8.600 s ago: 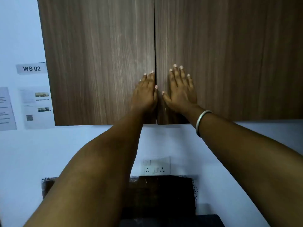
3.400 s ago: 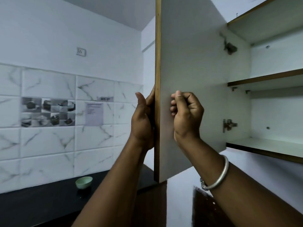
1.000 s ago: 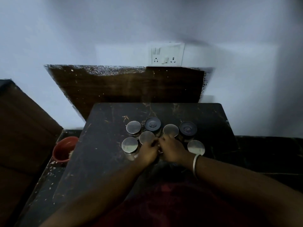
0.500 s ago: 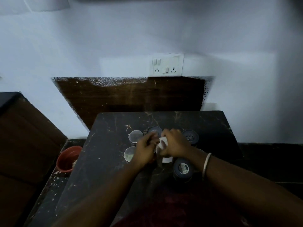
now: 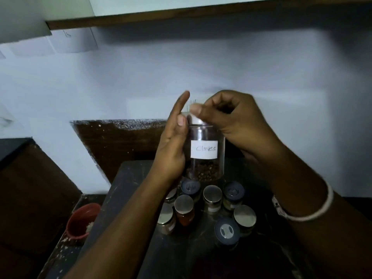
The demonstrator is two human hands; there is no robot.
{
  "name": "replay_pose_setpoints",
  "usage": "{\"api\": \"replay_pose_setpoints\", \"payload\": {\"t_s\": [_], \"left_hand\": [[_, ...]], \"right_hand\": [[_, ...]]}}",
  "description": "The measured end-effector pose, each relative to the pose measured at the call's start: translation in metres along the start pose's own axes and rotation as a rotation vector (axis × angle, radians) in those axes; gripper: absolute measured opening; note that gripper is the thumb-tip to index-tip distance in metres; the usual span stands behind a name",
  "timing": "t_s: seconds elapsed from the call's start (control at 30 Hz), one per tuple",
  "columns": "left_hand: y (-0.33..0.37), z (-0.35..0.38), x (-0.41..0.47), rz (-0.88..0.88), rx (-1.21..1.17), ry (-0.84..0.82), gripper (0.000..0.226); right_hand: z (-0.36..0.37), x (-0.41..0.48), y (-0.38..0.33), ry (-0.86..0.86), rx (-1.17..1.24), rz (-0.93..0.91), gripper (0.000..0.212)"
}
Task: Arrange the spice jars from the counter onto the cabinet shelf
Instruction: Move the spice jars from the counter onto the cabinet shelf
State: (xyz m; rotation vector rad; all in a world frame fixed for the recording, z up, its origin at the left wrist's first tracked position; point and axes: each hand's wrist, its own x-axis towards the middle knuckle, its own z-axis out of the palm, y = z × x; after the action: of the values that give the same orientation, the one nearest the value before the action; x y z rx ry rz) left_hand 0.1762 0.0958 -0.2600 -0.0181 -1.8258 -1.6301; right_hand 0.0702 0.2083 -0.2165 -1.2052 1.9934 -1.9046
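Observation:
A clear glass jar with a white label reading "cloves" and dark spice at its bottom is held upright in the air above the counter. My left hand lies flat against its left side. My right hand grips its white lid from above. Below it, several small spice jars with silver or dark blue lids stand grouped on the dark counter. The underside of the cabinet runs along the top of the view.
A red bowl with pale contents sits low to the left of the counter. A dark wooden board leans against the white wall behind the jars. Papers are stuck to the wall at upper left.
The cloves jar has been lifted off the counter and raised upright between both hands. The view has tilted up, so the cabinet's bottom edge now shows.

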Motion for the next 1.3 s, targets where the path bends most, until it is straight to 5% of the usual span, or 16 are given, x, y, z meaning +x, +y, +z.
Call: {"api": "replay_pose_setpoints", "payload": {"t_s": [0.2, 0.3, 1.3], "left_hand": [[0.054, 0.014, 0.008, 0.048, -0.224, 0.024, 0.051], [0.057, 0.019, 0.007, 0.055, -0.209, 0.023, 0.050], [0.043, 0.021, 0.007, 0.014, -0.191, 0.008, 0.048]], "right_hand": [[-0.004, -0.019, -0.034, 0.081, 0.439, -0.175, 0.023], [0.002, -0.025, -0.031, 0.134, 0.507, -0.197, 0.030], [0.009, -0.032, -0.027, 0.181, 0.524, -0.194, 0.034]]}}
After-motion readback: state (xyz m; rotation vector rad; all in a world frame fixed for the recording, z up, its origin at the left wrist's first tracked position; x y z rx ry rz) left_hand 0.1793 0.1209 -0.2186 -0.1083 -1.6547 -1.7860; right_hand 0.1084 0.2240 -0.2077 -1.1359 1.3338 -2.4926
